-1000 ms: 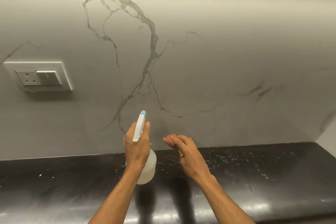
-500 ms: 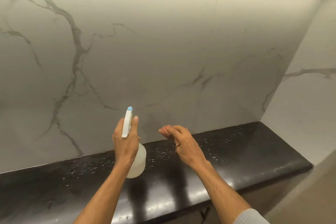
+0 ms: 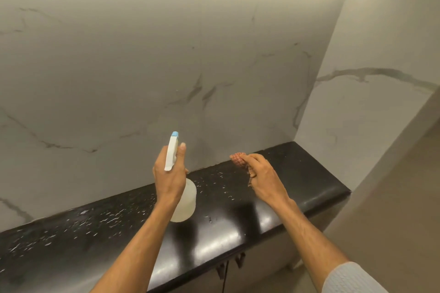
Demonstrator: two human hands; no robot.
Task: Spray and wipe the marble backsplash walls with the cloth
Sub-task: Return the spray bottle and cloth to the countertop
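My left hand (image 3: 169,176) grips a translucent white spray bottle (image 3: 187,200) around its neck, its blue-tipped nozzle (image 3: 175,135) aimed at the grey-veined marble backsplash (image 3: 166,59). My right hand (image 3: 264,178) is shut on a bunched reddish checked cloth (image 3: 238,159), of which only a small end pokes out past the fingers. Both hands hover over the black countertop (image 3: 297,173), a short way from the wall. A second marble wall (image 3: 371,93) meets the backsplash at the corner on the right.
The glossy black countertop carries scattered water droplets and ends at a rounded edge on the right. Below its front edge are cabinet fronts with small dark handles (image 3: 239,260). A beige wall or panel (image 3: 392,221) stands at the lower right.
The view has swung to the right: the socket plate has left the frame and the right-hand corner wall has come in. Both hands keep the same grips and pose.
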